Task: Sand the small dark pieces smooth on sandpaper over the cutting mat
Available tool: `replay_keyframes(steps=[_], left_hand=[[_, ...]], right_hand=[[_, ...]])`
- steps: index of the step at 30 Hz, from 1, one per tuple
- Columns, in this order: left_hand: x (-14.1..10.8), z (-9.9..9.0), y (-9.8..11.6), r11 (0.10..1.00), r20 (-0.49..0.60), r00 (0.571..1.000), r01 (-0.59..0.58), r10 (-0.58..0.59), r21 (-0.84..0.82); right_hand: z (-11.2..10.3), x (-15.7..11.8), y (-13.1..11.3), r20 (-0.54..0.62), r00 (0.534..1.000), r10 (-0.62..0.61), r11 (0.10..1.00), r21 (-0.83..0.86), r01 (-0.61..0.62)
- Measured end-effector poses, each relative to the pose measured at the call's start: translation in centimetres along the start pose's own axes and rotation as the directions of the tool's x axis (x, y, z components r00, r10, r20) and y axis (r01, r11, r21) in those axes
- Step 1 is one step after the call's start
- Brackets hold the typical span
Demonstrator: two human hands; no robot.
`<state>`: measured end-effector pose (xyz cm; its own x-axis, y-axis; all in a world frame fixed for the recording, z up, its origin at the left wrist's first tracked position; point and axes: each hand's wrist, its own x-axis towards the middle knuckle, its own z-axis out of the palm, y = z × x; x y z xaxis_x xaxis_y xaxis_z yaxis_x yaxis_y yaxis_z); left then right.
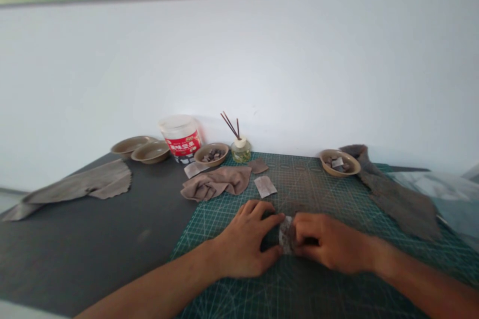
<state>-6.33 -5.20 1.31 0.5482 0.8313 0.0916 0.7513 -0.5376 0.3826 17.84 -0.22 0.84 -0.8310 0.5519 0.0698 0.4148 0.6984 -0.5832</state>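
Pale swatch front and centre, held just over the green cutting mat between both hands! The right hand has a narrow grip on it, fingers curled in tight, while the left hand is spread wide, fingertips right at the swatch's edge. Behind them, a second pale swatch lies flat on the mat, with a crumpled taupe cloth just beside it. Along the wall, a tan bowl of dark pieces sits near a reed diffuser and a red-labelled tub, with two more bowls further left. Over on the right, another tan bowl rests beside a long grey cloth, and a scalloped cloth drapes across the dark worktop.
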Motion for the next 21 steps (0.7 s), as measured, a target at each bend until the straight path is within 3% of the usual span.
replay_keyframes(steps=[2,5,10,13,15,19,21], left_hand=[[0.01,0.01,0.02,1.000,0.004,1.000,-0.002,0.002,-0.003],[0.04,0.05,0.10,1.000,-0.002,1.000,0.002,-0.002,0.000],[-0.02,0.08,0.05,1.000,0.007,1.000,0.009,-0.009,-0.009],[0.01,0.09,-0.03,1.000,-0.001,1.000,-0.002,0.002,-0.001],[-0.02,0.10,-0.03,1.000,-0.012,1.000,-0.002,0.002,0.000],[-0.24,0.16,0.00,1.000,-0.009,1.000,-0.001,0.001,-0.020],[-0.28,0.18,-0.11,0.998,-0.021,1.000,-0.013,0.012,-0.057]], right_hand=[[0.02,-0.11,-0.12,-0.039,0.999,0.014,1.000,-0.017,-0.014],[-0.37,-0.19,-0.04,-0.128,0.985,0.114,0.986,-0.109,-0.128],[-0.03,-0.29,-0.16,0.025,1.000,-0.018,1.000,-0.002,0.018],[0.25,-0.06,-0.06,-0.098,0.994,0.049,0.995,-0.078,-0.057],[0.13,-0.06,0.10,-0.119,0.990,0.081,0.992,-0.088,-0.092],[0.01,-0.56,0.24,-0.014,1.000,-0.008,0.998,0.066,0.009],[0.02,-0.74,0.46,-0.049,0.998,-0.038,0.986,0.162,0.045]])
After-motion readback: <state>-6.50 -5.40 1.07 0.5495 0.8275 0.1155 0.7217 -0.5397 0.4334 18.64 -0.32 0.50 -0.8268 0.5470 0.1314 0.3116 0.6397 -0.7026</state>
